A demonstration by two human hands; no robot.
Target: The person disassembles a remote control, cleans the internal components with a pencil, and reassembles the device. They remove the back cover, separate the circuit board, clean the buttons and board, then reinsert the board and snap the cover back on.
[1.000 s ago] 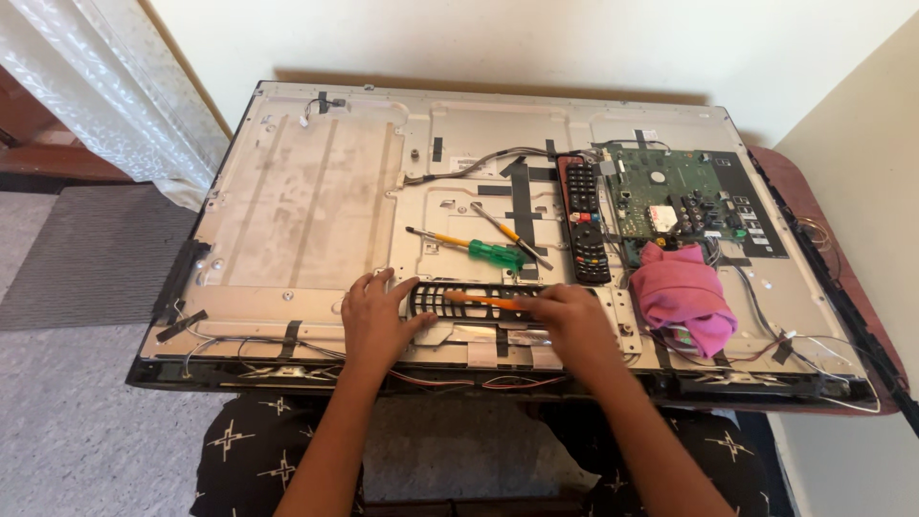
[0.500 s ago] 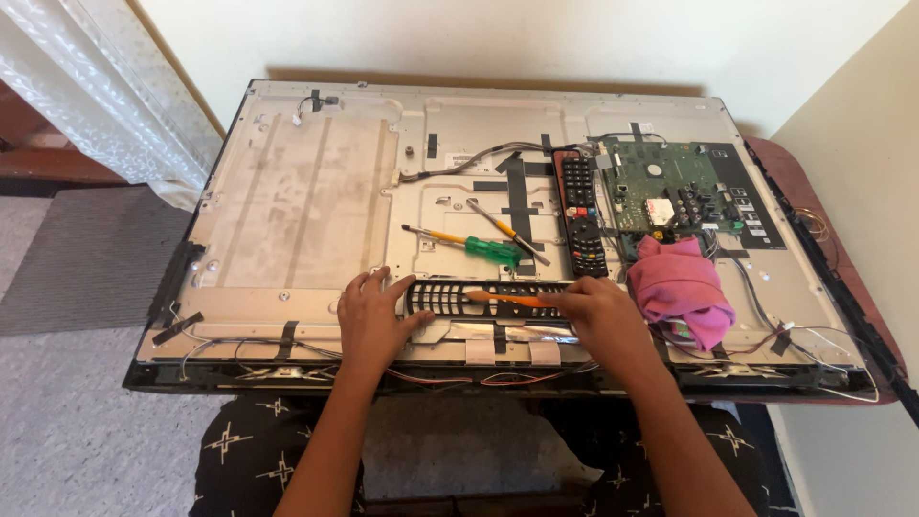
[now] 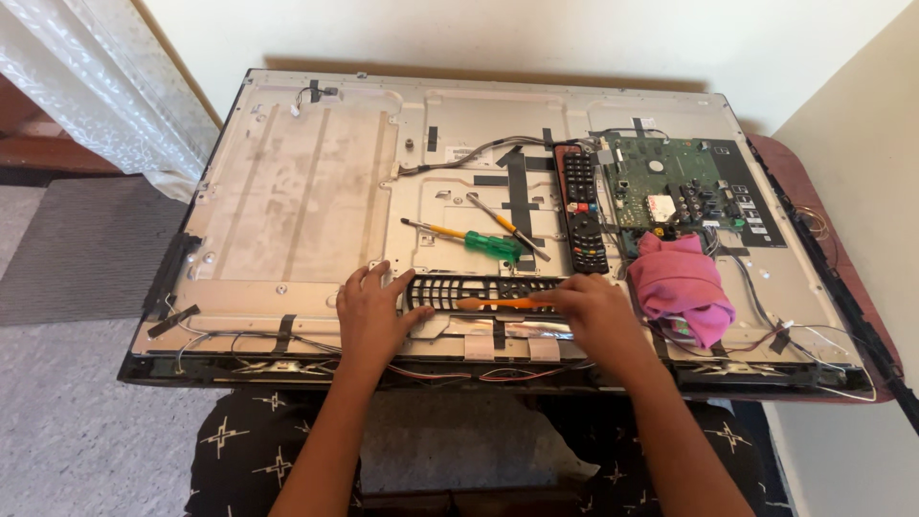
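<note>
Right hand [image 3: 595,311] closed around an orange tool [image 3: 498,303], tip laid leftward across a black remote shell [image 3: 483,290] full of empty button holes. Left hand [image 3: 369,316] pressed flat on the shell's left end, fingers spread and bent, not closed round anything, thumb toward the shell. Shell lying lengthwise, left to right, on the near middle of an opened TV back [image 3: 297,191], just above a strip of taped ribbon cables along the near edge. Just beyond the shell, a green-handled screwdriver [image 3: 469,237] lying slantwise, with a second, thinner screwdriver [image 3: 507,228] crossing close by its right end. Right of these, a whole black remote [image 3: 580,206] set upright in the scene, running near to far, its near end close to the right hand's knuckles. Farther right, a green circuit board [image 3: 670,187] fixed to the panel, and at its near edge a crumpled pink cloth [image 3: 682,284], almost touching the right wrist. Loose wires trailing along the near and right edges of the panel. Nothing lying over the shell but the tool and the two hands. Both forearms reaching up from the near edge, left one straight, right one angled in from the right, wrist bent inward. Below the panel, dark trousers [image 3: 239,440] with a pale star pattern; curtain [image 3: 86,77] at far left, grey carpet under it.
</note>
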